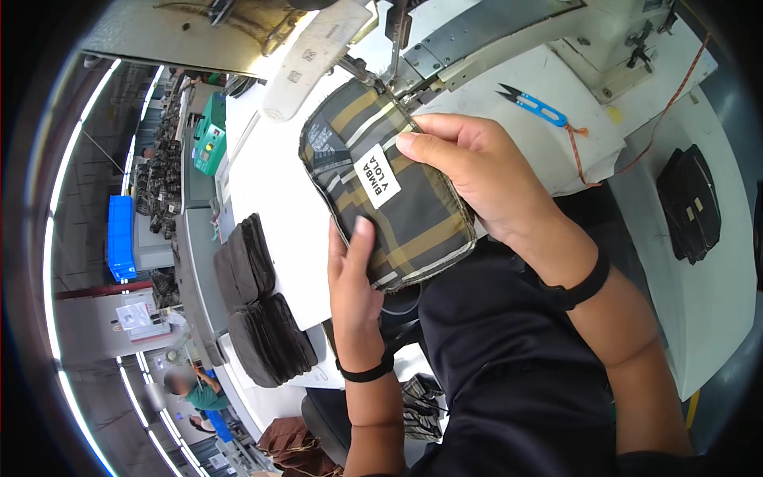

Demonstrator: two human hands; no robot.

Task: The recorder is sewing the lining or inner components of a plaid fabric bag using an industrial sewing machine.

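Both my hands hold a plaid fabric panel (425, 211) in dark grey, olive and white, with rounded corners and raw edges. A white printed label (377, 176) sits near its middle, and a small dark printed tag (324, 141) lies close to its left edge. My left hand (354, 278) grips the lower left edge, thumb on top. On the right edge, my right hand (481, 167) pinches the panel between thumb and fingers. The panel's far edge is at the needle area of a sewing machine (509, 36); whether the presser foot clamps it I cannot tell.
Blue thread snips (536, 107) on an orange cord lie right of the panel. Stacks of dark fabric pieces (245, 262) stand at the left, more dark pieces (690, 205) at the far right. Beyond are a green box (210, 135), a blue bin (120, 238) and a person (199, 391).
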